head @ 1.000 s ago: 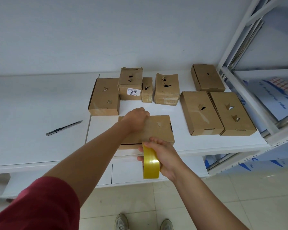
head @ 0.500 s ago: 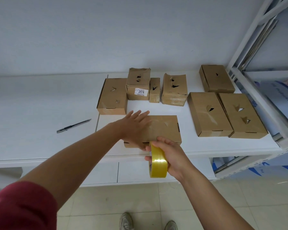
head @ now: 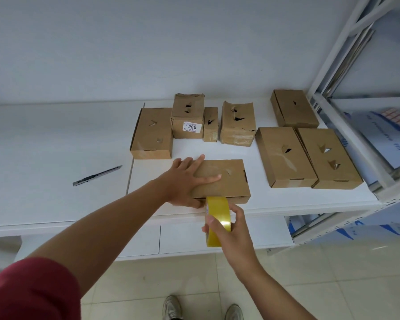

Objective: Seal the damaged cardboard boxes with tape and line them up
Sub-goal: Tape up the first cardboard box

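A flat brown cardboard box (head: 230, 179) with a small tear on top lies near the front edge of the white table (head: 56, 146). My left hand (head: 186, 181) rests flat on its left half, fingers spread and straight. My right hand (head: 231, 229) grips a yellow tape roll (head: 217, 218) held upright against the box's front side. Several other torn boxes lie behind: one at the left (head: 151, 133), a tall labelled one (head: 188, 116), a narrow one (head: 210, 124), a crumpled one (head: 237, 123), and three at the right (head: 284, 155) (head: 328, 158) (head: 293, 108).
A dark utility knife (head: 97, 176) lies on the table to the left. A white metal shelving rack (head: 356, 88) stands at the right with printed sheets on its shelf. The wall runs behind the table. My shoes show on the tiled floor below.
My left hand has gone from curled on the box's back left corner to lying flat with spread fingers on its top. The tape roll has moved up against the box's front side.
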The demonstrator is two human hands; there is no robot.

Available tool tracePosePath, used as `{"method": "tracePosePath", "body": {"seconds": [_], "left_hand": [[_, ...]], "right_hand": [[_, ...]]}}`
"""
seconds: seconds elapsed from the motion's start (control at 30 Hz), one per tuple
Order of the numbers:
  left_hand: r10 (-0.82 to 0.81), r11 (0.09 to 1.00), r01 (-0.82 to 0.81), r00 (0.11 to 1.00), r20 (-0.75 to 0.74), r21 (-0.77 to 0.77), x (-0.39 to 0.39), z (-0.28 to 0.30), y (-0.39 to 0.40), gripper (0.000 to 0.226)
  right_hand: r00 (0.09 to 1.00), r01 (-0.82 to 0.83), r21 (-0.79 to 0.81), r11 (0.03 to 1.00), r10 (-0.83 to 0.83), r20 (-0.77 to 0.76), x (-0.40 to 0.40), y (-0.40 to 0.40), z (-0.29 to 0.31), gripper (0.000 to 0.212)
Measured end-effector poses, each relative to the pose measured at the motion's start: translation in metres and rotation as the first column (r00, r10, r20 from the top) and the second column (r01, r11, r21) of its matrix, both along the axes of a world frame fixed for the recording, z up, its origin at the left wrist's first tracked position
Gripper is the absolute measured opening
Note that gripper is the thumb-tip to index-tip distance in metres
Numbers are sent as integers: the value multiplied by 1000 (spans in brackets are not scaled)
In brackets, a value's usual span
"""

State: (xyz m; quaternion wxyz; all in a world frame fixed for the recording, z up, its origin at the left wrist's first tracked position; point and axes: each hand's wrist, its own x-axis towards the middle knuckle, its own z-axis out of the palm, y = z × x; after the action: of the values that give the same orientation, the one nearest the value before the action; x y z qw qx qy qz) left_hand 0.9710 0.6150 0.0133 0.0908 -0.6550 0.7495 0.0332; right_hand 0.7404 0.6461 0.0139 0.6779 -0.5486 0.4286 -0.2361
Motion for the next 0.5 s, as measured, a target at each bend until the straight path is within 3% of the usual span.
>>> {"method": "tracePosePath", "body": {"seconds": [0.2, 0.3, 0.37, 0.43, 0.5], "left_hand": [[73, 996, -73, 997, -12, 49, 1, 7, -7, 90], [241, 970, -239, 947, -213, 39, 1, 23, -8, 87], [336, 936, -352, 884, -325, 10, 10, 41, -9, 85], [371, 916, -401, 865, -339, -19, 22, 55, -7, 85], [385, 914, -405, 865, -324, 3, 30, 62, -1, 86]], "right_hand": [[994, 86, -199, 976, -97, -44, 0, -9, 14, 35], [985, 101, -302, 948, -137, -102, -7, -34, 33, 46], [963, 40, -341, 939, -128, -237, -14, -46, 38, 56], [942, -17, -327, 945, -95, -322, -21, -48, 36, 54], [949, -56, -301, 952, -43, -314, -27, -47, 32, 45]]}}
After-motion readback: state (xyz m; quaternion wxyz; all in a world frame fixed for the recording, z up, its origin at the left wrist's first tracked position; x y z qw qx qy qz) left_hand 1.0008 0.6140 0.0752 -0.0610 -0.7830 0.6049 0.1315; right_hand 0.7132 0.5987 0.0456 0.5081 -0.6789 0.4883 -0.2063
